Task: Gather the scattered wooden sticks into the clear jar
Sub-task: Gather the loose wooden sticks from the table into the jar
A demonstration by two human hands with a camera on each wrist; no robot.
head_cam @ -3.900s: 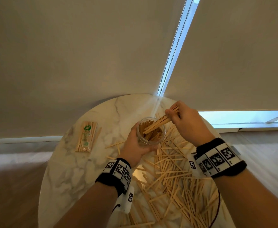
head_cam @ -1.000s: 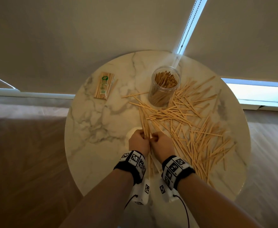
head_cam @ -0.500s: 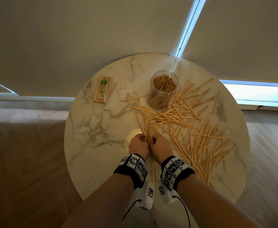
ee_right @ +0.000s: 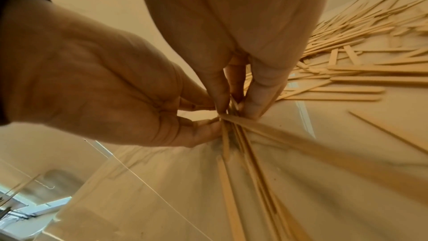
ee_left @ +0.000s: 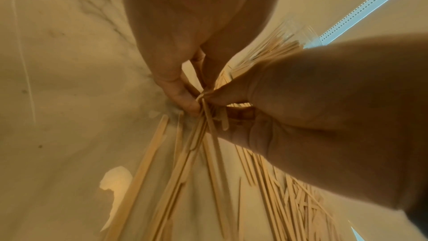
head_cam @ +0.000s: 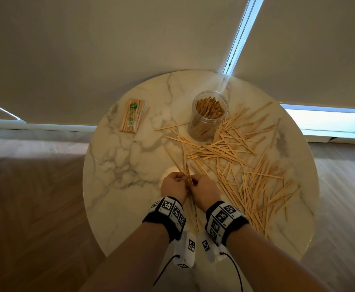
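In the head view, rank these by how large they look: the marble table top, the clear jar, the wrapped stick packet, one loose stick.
1. marble table top
2. clear jar
3. wrapped stick packet, nearly jar-sized, so that ranking is unsure
4. loose stick

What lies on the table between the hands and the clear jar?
In the head view, scattered wooden sticks criss-cross the marble between the hands and the clear jar.

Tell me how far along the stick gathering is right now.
Partly done. The clear jar already stands packed with sticks. In hand: the left hand and right hand together pinch a small bundle of sticks near the table's front edge. Left: a large scatter of loose sticks across the table's right side.
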